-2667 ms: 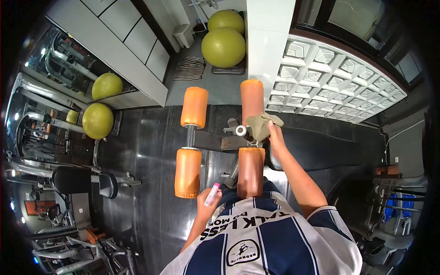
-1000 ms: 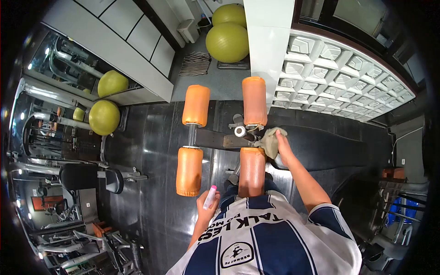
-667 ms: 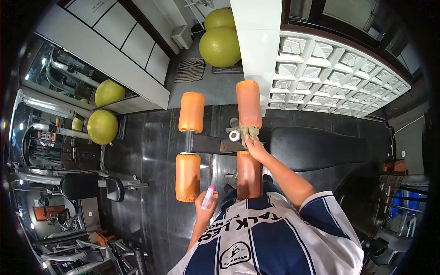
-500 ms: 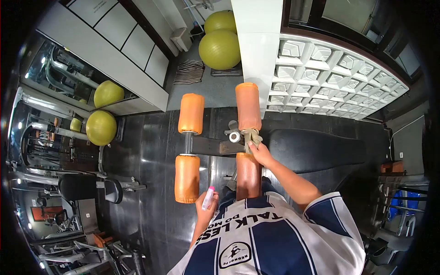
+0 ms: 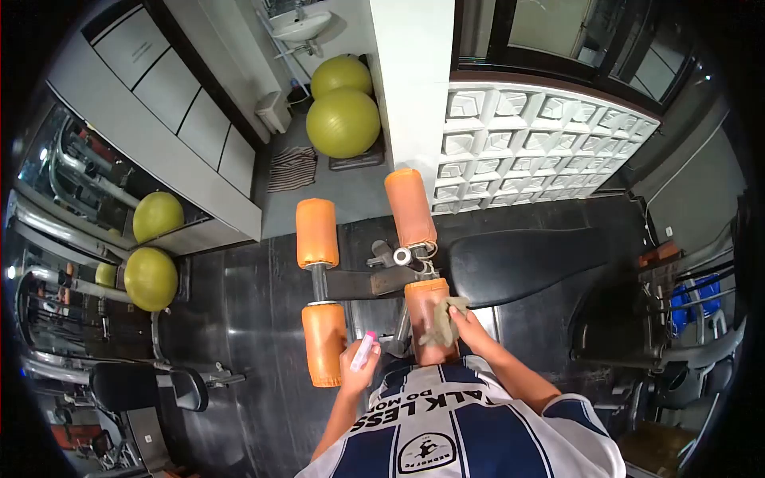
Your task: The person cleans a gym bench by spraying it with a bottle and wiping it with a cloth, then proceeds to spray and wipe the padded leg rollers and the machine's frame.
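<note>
My left hand (image 5: 360,368) is closed around a small clear bottle (image 5: 363,353) with a pink cap, beside the near left orange roller pad (image 5: 323,350). In my right hand (image 5: 466,325) is a greyish cloth (image 5: 441,322), lying against the near right roller pad (image 5: 425,299), which looks browner. Beyond these are the far left orange pad (image 5: 317,233) and the far right pad (image 5: 409,209). A metal bar (image 5: 358,284) joins the two pairs. Thin cord is wound at the end of the far right pad.
A black padded bench (image 5: 522,264) extends to the right of the rollers. Green exercise balls (image 5: 343,123) stand ahead near a striped mat (image 5: 292,169) and a white pillar (image 5: 412,95). Gym machines (image 5: 127,386) and a mirror are at the left, more machines (image 5: 685,374) at the right.
My right hand has moved with the cloth from the bar between the right pads onto the near right pad. The view has shifted; my left hand still holds the bottle.
</note>
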Motion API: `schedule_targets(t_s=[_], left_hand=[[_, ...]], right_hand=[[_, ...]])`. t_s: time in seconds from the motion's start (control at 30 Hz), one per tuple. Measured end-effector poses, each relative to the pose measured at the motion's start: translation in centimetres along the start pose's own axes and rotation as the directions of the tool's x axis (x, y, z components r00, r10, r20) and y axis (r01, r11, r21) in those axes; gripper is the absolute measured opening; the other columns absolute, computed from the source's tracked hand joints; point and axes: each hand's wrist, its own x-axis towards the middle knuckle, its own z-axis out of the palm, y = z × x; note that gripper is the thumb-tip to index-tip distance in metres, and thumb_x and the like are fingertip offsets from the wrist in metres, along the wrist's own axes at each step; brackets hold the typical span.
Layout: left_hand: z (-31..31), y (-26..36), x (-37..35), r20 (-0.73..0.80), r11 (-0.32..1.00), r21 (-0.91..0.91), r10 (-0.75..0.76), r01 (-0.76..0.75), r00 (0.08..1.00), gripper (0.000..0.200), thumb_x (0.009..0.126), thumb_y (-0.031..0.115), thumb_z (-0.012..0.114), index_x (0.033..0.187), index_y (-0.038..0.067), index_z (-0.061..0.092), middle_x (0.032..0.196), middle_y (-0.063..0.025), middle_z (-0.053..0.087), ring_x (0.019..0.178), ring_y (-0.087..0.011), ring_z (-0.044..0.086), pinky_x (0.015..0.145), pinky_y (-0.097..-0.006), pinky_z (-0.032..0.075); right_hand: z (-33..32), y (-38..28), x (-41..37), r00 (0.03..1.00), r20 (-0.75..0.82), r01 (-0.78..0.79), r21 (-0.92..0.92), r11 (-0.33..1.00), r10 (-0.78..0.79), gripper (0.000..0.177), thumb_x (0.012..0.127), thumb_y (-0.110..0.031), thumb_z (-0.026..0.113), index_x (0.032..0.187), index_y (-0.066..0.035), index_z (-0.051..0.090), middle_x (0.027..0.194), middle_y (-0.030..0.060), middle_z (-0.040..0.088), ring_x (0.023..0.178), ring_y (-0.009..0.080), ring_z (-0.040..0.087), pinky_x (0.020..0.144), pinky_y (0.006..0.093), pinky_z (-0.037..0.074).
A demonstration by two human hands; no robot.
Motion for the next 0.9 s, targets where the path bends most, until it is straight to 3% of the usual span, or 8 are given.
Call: schedule_targets(t_s=[0.1, 0.23, 0.3, 0.33, 0.57, 0.67, 0.77, 0.9], left_hand=[[-1.3, 1.4, 0.9, 0.032, 0.999, -0.025, -0.039, 0.04, 0.999, 0.017, 0.089, 0.018, 0.071, 0.09, 0.001, 0.07, 0.068, -0.0033, 0.059, 0.057, -0.0118, 0.052, 0.053, -0.029, 0.042], [-3.8, 0.7, -2.3, -0.084, 0.992, 0.047, -0.114, 0.118, 0.99, 0.017, 0.091, 0.018, 0.069, 0.091, 0.001, 0.068, 0.072, -0.0046, 0.062, 0.064, -0.0121, 0.056, 0.06, -0.029, 0.045], [-4.9, 0.8, -3.9, -0.231, 0.991, 0.133, 0.021, 0.01, 0.973, 0.016, 0.09, 0.017, 0.07, 0.091, 0.001, 0.068, 0.074, -0.0058, 0.064, 0.065, -0.0118, 0.057, 0.061, -0.0292, 0.047], [-5.6, 0.3, -5.5, -0.298, 0.989, 0.067, -0.105, 0.131, 0.949, 0.017, 0.088, 0.017, 0.071, 0.091, 0.0, 0.068, 0.074, -0.0066, 0.065, 0.065, -0.0121, 0.058, 0.062, -0.0295, 0.048], [-5.4, 3.1, -16.3, -0.699, 0.917, 0.028, -0.267, 0.398, 0.664, 0.016, 0.089, 0.015, 0.07, 0.082, 0.001, 0.065, 0.068, -0.0029, 0.06, 0.062, -0.0105, 0.054, 0.057, -0.0286, 0.043], [-2.1, 4.7, -19.5, -0.722, 0.904, -0.202, -0.397, 0.376, 0.566, 0.014, 0.088, 0.013, 0.069, 0.082, 0.002, 0.065, 0.069, -0.001, 0.061, 0.062, -0.009, 0.055, 0.057, -0.0265, 0.043], [0.1, 4.0, -22.3, -0.745, 0.889, -0.094, -0.362, 0.449, 0.56, 0.011, 0.087, 0.011, 0.07, 0.084, 0.0, 0.067, 0.068, -0.0017, 0.06, 0.062, -0.0088, 0.056, 0.057, -0.0264, 0.043], [-0.7, 5.0, -22.5, -0.731, 0.876, -0.138, -0.405, 0.462, 0.55, 0.011, 0.087, 0.013, 0.071, 0.086, 0.002, 0.069, 0.067, -0.0033, 0.063, 0.062, -0.0103, 0.056, 0.059, -0.0281, 0.044]], right_hand=[[0.0, -1.2, -3.7, 0.993, -0.003, 0.118, -0.126, 0.985, -0.119, 0.04, 0.104, -0.035, 0.052, 0.124, -0.001, 0.06, 0.111, 0.0025, 0.065, 0.101, 0.0124, 0.059, 0.09, 0.031, 0.048], [-0.4, -1.2, -4.8, 0.999, 0.042, -0.025, -0.192, 0.981, 0.034, 0.039, 0.103, -0.035, 0.054, 0.122, -0.001, 0.061, 0.109, 0.0031, 0.066, 0.099, 0.0124, 0.061, 0.088, 0.0307, 0.049], [0.4, -1.4, -4.3, 0.996, 0.064, -0.043, -0.202, 0.978, 0.057, 0.039, 0.103, -0.035, 0.055, 0.121, -0.001, 0.061, 0.106, 0.0039, 0.067, 0.098, 0.0133, 0.061, 0.088, 0.031, 0.049], [0.7, -1.4, -3.8, 0.993, 0.097, -0.041, -0.218, 0.975, 0.063, 0.039, 0.103, -0.035, 0.055, 0.121, -0.001, 0.061, 0.106, 0.0039, 0.067, 0.098, 0.0133, 0.061, 0.088, 0.031, 0.049], [5.0, -2.5, 0.7, 0.766, 0.633, 0.282, -0.486, 0.827, 0.11, 0.038, 0.102, -0.033, 0.054, 0.12, -0.001, 0.065, 0.106, 0.009, 0.072, 0.098, 0.0186, 0.066, 0.088, 0.0326, 0.05], [7.1, -1.3, 2.6, 0.709, 0.691, 0.305, -0.481, 0.822, 0.142, 0.037, 0.103, -0.034, 0.053, 0.117, -0.002, 0.065, 0.099, 0.0071, 0.071, 0.092, 0.0171, 0.066, 0.084, 0.0318, 0.051], [8.9, -2.0, 1.3, 0.66, 0.73, 0.219, -0.411, 0.885, 0.176, 0.04, 0.102, -0.038, 0.055, 0.113, -0.001, 0.065, 0.092, 0.0046, 0.07, 0.086, 0.0152, 0.065, 0.079, 0.0313, 0.051], [7.7, -1.4, -1.1, 0.757, 0.623, 0.216, -0.523, 0.824, 0.198, 0.043, 0.102, -0.041, 0.054, 0.114, -0.001, 0.065, 0.092, 0.0047, 0.069, 0.087, 0.0142, 0.064, 0.078, 0.0304, 0.051]])
